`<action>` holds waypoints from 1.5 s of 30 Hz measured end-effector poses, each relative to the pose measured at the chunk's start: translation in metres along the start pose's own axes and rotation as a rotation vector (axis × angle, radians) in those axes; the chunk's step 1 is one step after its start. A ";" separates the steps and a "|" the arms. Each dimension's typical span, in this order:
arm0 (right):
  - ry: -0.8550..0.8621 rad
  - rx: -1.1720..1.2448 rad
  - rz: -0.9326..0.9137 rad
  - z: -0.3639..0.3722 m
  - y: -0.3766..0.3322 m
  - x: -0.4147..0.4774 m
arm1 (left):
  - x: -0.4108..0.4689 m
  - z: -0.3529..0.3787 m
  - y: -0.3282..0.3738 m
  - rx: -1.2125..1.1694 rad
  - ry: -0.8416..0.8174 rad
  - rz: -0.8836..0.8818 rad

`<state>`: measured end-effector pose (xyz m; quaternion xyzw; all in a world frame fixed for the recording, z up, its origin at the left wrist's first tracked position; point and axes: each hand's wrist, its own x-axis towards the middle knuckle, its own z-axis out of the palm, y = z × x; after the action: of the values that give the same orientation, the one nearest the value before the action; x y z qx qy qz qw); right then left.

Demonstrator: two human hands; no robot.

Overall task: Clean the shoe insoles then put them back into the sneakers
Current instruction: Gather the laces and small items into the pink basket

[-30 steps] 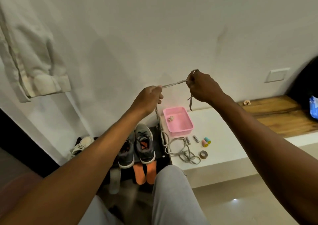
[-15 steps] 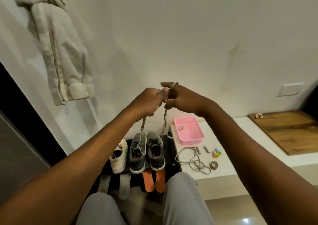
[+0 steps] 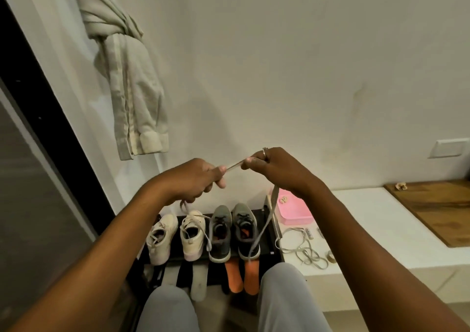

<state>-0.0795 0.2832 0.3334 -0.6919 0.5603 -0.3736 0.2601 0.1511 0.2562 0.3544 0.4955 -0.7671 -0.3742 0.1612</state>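
Note:
My left hand [image 3: 197, 178] and my right hand [image 3: 273, 170] are raised in front of the wall and pinch a grey shoelace [image 3: 235, 165] stretched between them. One end of the lace hangs from my right hand down over the grey sneakers [image 3: 232, 232]. Two white sneakers [image 3: 178, 235] stand to their left on a black rack [image 3: 267, 251]. Two orange insoles [image 3: 241, 275] lie in front of the grey pair. A pale insole [image 3: 198, 284] lies in front of the white pair.
A pink tray [image 3: 295, 211] stands on the white ledge [image 3: 368, 232] to the right, with a loose lace [image 3: 302, 249] and small items beside it. A wooden board [image 3: 440, 209] lies further right. A knotted curtain [image 3: 127, 77] hangs at upper left. My grey-trousered knees [image 3: 279, 298] fill the bottom.
My hands have drawn apart and a short stretch of lace is now taut between them. The view has swung left and tilted up, showing both white sneakers.

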 end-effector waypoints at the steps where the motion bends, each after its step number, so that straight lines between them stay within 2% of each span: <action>1: 0.046 -0.002 0.011 0.000 0.003 -0.003 | -0.008 -0.004 -0.007 -0.030 -0.013 -0.021; 5: 0.165 -0.007 0.092 0.002 0.016 -0.012 | -0.030 -0.013 -0.030 -0.099 0.047 -0.053; 10: 0.073 -0.185 0.112 0.007 0.014 -0.014 | -0.038 -0.005 -0.031 -0.160 0.179 0.060; 15: -0.062 0.045 -0.118 0.022 -0.025 -0.026 | -0.039 0.011 -0.022 -0.183 0.162 0.132; 18: -0.189 0.140 -0.139 0.039 -0.040 -0.031 | -0.040 0.017 -0.015 -0.182 0.134 0.163; 20: -0.212 0.169 -0.136 0.050 -0.045 -0.032 | -0.039 0.018 -0.009 -0.166 0.132 0.167; 26: -0.056 0.029 -0.152 0.045 -0.046 -0.029 | -0.042 0.009 -0.011 -0.181 0.179 0.107; 31: 0.132 -0.032 -0.067 0.038 -0.042 -0.023 | -0.052 0.011 -0.021 -0.278 0.048 0.023; 38: 0.305 0.001 0.003 0.030 -0.032 -0.017 | -0.063 0.005 -0.013 -0.388 -0.028 0.066; 42: 0.364 0.015 0.055 0.027 -0.021 -0.012 | -0.067 0.003 -0.009 -0.451 -0.018 0.122; 45: 0.287 -0.044 0.093 0.029 -0.011 -0.010 | -0.065 0.003 -0.010 -0.508 0.003 0.136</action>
<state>-0.0507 0.2937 0.3233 -0.6104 0.6310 -0.4440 0.1792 0.1857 0.3120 0.3531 0.3868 -0.6798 -0.5425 0.3064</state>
